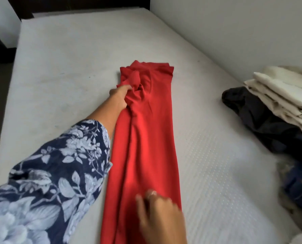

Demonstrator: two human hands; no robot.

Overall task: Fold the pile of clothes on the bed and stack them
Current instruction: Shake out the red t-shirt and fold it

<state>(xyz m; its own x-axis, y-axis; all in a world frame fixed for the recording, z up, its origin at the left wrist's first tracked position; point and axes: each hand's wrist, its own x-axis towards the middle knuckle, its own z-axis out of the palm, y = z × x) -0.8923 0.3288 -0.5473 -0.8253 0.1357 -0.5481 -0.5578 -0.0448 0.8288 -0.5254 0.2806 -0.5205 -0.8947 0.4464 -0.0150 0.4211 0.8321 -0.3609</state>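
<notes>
**Red garment stretched long on the bed**

Left hand (120, 97) bunches the red garment (146, 138) near its far end, fingers curled into the cloth. Right hand (160, 213), blurred, lies on the near end, fingers loosely spread. Folded cream stack (284, 95) sits at right. No writing is legible.

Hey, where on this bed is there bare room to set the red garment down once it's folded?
Bare mattress lies left of the red garment, out to the bed's left edge and up to the headboard end. A narrower strip runs between the garment and the dark clothes. The right edge is crowded with the cream stack.
</notes>
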